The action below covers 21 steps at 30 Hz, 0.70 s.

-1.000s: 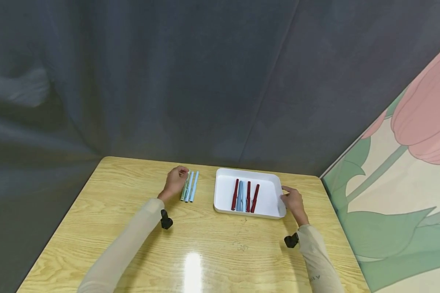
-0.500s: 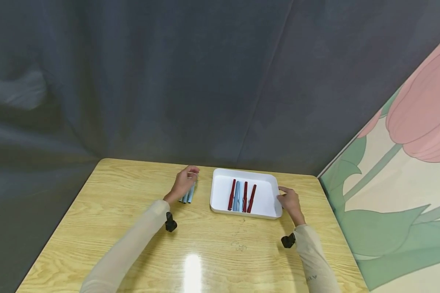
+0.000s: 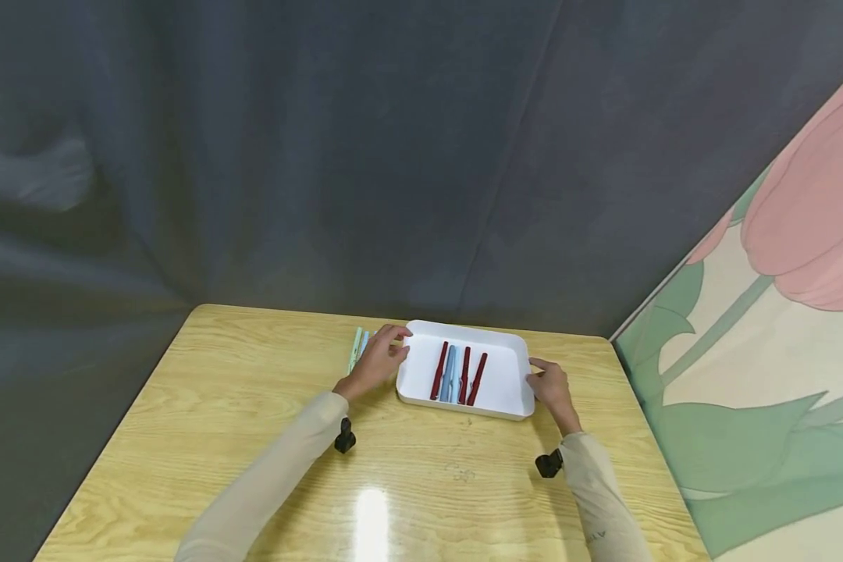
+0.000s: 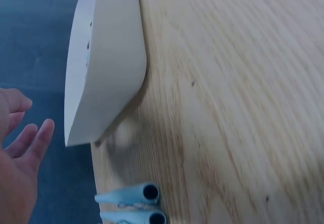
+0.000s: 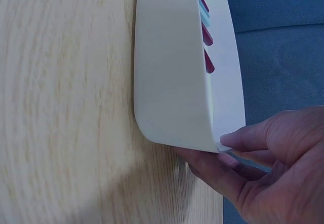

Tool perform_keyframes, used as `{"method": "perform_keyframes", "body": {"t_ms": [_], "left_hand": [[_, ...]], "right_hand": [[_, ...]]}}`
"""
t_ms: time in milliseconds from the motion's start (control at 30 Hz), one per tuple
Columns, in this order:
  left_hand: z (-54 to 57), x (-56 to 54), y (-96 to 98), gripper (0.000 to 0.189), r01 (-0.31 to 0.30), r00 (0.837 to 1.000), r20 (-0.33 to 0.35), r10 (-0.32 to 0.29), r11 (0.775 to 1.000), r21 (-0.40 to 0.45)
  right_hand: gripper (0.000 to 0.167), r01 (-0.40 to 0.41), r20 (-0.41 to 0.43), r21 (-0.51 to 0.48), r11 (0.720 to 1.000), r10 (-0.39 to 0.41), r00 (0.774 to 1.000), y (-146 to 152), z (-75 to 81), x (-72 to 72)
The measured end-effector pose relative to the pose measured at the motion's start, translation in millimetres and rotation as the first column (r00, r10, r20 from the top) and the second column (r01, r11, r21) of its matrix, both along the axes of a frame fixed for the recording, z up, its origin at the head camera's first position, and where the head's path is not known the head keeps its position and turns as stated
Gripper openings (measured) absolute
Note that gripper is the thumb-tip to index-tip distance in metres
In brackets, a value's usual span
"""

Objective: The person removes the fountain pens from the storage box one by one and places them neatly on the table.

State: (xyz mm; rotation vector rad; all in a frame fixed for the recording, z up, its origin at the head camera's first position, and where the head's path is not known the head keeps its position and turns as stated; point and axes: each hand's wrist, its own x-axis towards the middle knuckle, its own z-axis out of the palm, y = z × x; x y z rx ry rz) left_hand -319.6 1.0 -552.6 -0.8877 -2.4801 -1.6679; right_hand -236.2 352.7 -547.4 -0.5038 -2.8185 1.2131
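Observation:
A white tray (image 3: pixel 509 382) stands at the back of the table, holding a row of pens: a dark red pen (image 3: pixel 439 371) at the left, two blue ones, then two more dark red ones. My right hand (image 3: pixel 552 388) pinches the tray's right end, thumb over the rim and fingers beneath it in the right wrist view. At the opposite end, my left hand (image 3: pixel 378 359) holds nothing, its thumb and fingers apart close to the rim. Partly covered by that hand are a pale green pen (image 3: pixel 354 350) and light blue pens (image 4: pixel 129 195) on the table.
Wooden table (image 3: pixel 421 484) lies in front of the tray. A dark curtain (image 3: pixel 365 195) hangs along the table's back edge, and a wall with painted tulips (image 3: pixel 738 437) borders the right side.
My left hand has moved right, from over the loose pens to the tray's left end. The tray has slid slightly left, with my right hand staying on its rim.

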Motion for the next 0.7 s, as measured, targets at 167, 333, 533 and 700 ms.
{"method": "perform_keyframes", "body": {"t_ms": [167, 333, 533, 700], "left_hand": [[-2.6, 4.6, 11.5, 0.028, 0.078, 0.997, 0.003, -0.078, 0.993, -0.088], [-2.7, 8.9, 21.6, 0.030, 0.138, 0.990, 0.040, -0.133, 0.976, -0.170], [-5.4, 17.0, 32.6, 0.034, 0.141, 0.988, 0.092, -0.122, 0.964, -0.228], [-9.9, 24.8, 43.4, 0.034, 0.125, 0.992, 0.042, -0.119, 0.888, -0.442]], "right_hand": [[0.046, -0.008, -0.005, 0.007, 1.000, 0.008, 1.000, 1, -2.6, -0.7], [0.046, 0.009, 0.008, 0.020, 1.000, -0.009, 1.000, 3, -3.8, -1.3], [0.047, 0.005, 0.025, 0.014, 1.000, -0.005, 1.000, 1, -1.6, -1.2], [0.047, 0.007, 0.024, 0.027, 1.000, -0.007, 1.000, 1, -1.1, -1.6]]}}
